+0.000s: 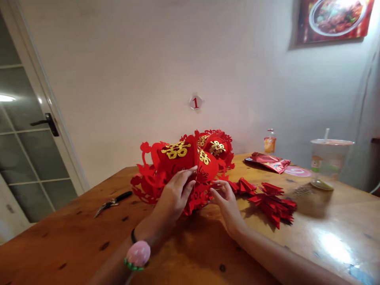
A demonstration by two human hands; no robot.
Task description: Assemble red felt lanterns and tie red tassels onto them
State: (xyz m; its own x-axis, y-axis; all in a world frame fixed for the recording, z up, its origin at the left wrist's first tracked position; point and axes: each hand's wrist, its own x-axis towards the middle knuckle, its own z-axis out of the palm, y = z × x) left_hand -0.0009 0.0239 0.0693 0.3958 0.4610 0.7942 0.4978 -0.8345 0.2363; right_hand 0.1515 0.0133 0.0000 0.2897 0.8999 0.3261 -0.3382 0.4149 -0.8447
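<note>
A red wedding lantern (184,160) with gold double-happiness characters, "Love" lettering and cut-out scalloped edges lies on the wooden table. My left hand (177,189) is closed at its front, thumb and index finger pinching the seam between two panels. At the lower right edge of the same lantern, my right hand (228,202) has its fingers curled in and gripping the cut-out border; the fingertips are partly hidden. Behind it sits a second red lantern (218,144) with gold characters. Folded red pieces (271,202) lie in a pile to the right of my right hand.
Black-handled scissors or pliers (113,203) lie on the table (89,237) at left. Toward the right are a red wrapper (268,161), a small orange drink bottle (270,141), a pink-and-white disc (297,171) and a large clear cup with a straw (329,162). A wall rises behind.
</note>
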